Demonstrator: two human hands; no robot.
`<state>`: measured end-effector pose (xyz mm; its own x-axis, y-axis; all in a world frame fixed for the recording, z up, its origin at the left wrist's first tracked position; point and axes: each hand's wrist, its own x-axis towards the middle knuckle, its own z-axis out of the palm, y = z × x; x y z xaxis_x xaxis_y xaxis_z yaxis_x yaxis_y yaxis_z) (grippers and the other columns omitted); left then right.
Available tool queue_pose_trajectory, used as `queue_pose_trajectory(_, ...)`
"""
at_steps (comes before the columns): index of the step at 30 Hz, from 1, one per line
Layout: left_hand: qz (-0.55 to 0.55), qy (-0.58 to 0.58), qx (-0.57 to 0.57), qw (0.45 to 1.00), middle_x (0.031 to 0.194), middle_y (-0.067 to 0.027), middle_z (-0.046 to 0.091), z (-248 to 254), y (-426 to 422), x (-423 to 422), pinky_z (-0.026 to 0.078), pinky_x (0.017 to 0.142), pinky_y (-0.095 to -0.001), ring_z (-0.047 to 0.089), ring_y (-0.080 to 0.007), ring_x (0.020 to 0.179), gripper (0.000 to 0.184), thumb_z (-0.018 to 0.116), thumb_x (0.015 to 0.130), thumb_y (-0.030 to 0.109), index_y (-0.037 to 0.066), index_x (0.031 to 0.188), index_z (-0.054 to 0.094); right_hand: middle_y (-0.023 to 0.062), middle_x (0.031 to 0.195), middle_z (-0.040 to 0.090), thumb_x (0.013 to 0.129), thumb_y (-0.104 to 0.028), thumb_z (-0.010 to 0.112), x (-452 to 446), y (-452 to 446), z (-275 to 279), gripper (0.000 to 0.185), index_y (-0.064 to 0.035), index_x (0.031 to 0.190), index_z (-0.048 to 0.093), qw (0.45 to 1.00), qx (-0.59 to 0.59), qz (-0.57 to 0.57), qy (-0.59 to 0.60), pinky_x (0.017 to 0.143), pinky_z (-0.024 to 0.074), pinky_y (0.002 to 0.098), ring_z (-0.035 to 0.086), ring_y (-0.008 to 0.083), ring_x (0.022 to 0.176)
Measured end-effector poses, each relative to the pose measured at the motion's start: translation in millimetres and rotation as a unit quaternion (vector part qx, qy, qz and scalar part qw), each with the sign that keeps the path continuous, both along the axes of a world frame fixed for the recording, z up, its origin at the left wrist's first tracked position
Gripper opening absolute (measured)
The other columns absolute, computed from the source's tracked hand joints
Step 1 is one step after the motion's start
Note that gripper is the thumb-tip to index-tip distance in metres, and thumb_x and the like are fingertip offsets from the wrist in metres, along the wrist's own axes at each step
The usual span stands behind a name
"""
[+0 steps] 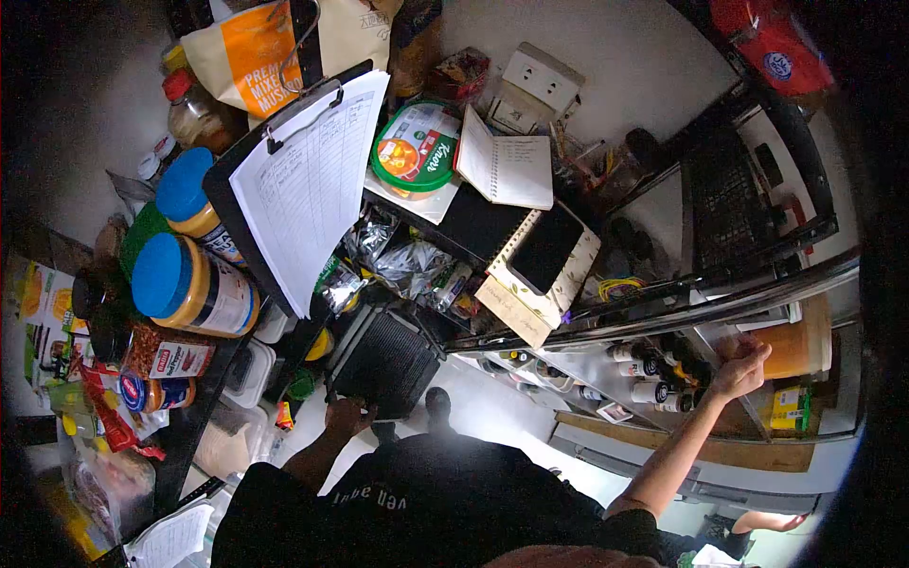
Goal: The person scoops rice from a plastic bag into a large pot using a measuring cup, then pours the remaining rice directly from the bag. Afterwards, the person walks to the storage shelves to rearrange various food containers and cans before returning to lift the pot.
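Note:
My left hand point(349, 417) is at the near edge of a black ribbed case point(386, 362), its fingers curled against the rim. The case sits low, below the shelf. On the right my arm reaches out to a lower shelf, and my right hand point(743, 370) is closed beside a tub with orange-brown contents point(797, 343). A clear upright panel point(748, 409) stands right by that hand; what the fingers hold is hard to make out. Several dark bottles with white labels point(650, 391) stand left of my right hand. A yellow-green box point(790, 408) lies below the tub.
A clipboard with papers point(308, 180) leans by jars with blue lids point(194, 284). A green-lidded Knorr tub point(417, 147), an open notebook point(507, 159) and a black phone-like slab point(546, 251) lie on the upper shelf. A dark rail point(663, 303) crosses above my right hand. Another person's arm point(769, 522) shows at lower right.

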<state>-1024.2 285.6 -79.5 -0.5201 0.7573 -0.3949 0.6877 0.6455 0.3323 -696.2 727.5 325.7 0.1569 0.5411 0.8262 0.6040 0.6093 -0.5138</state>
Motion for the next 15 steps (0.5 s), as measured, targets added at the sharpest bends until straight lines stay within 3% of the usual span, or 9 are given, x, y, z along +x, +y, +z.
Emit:
queue_pose_trajectory(2,0.007,-0.019,-0.007,1.000,0.078,-0.0132,0.067,7,5,-3,0.052,0.073,-0.0400,0.066,-0.0289,0.078,0.048,0.052,0.081,0.054,0.010,0.083,0.070,0.0004,0.056,0.051,0.097,-0.046,0.036,-4,-3,2,0.060,-0.0001,0.070,0.063,1.000,0.009,-0.010,-0.018,0.049,0.0335,0.0231,0.045,0.0086,0.053)
queue_pose_trajectory(4,0.000,-0.082,-0.132,0.988,0.085,-0.0144,0.067,10,9,-6,0.051,0.077,-0.0420,0.065,-0.0292,0.084,0.053,0.049,0.081,0.059,0.011,0.088,0.070,0.0002,0.057,0.051,0.097,-0.047,0.035,-1,-2,2,0.060,-0.0005,0.070,0.063,0.999,0.019,-0.020,-0.037,0.050,0.0338,0.0232,0.045,0.0086,0.055)
queue_pose_trajectory(8,0.030,-0.091,-0.074,0.993,0.089,-0.0149,0.067,-19,-1,-3,0.050,0.079,-0.0427,0.064,-0.0298,0.088,0.054,0.047,0.082,0.061,0.012,0.089,0.069,0.0002,0.058,0.050,0.097,-0.046,0.035,1,2,1,0.061,-0.0002,0.066,0.060,1.000,0.000,-0.028,-0.011,0.053,0.0345,0.0243,0.045,0.0099,0.057)
queue_pose_trajectory(11,-0.027,-0.081,-0.077,0.993,0.089,-0.0136,0.067,-16,-1,-5,0.050,0.081,-0.0428,0.064,-0.0297,0.088,0.054,0.048,0.081,0.061,0.011,0.088,0.069,0.0018,0.058,0.051,0.097,-0.046,0.034,-5,0,2,0.062,0.0001,0.067,0.061,0.999,0.030,-0.020,-0.024,0.054,0.0374,0.0248,0.046,0.0110,0.056)
queue_pose_trajectory(13,-0.012,-0.045,-0.048,0.998,0.084,-0.0134,0.067,-6,1,-2,0.050,0.076,-0.0448,0.064,-0.0306,0.085,0.051,0.050,0.081,0.058,0.010,0.084,0.067,0.0059,0.070,0.063,0.097,-0.045,0.037,11,7,1,0.060,0.0062,0.080,0.064,0.999,-0.014,-0.003,-0.051,0.058,0.0453,0.0278,0.055,0.0130,0.063)
queue_pose_trajectory(15,-0.016,-0.058,-0.025,0.998,0.080,-0.0135,0.066,-34,-9,-1,0.051,0.072,-0.0453,0.065,-0.0314,0.080,0.048,0.051,0.081,0.055,0.009,0.081,0.066,0.0086,0.062,0.060,0.096,-0.047,0.035,-6,-6,9,0.060,0.0019,0.076,0.064,0.995,0.012,-0.044,-0.089,0.055,0.0428,0.0312,0.053,0.0159,0.056)
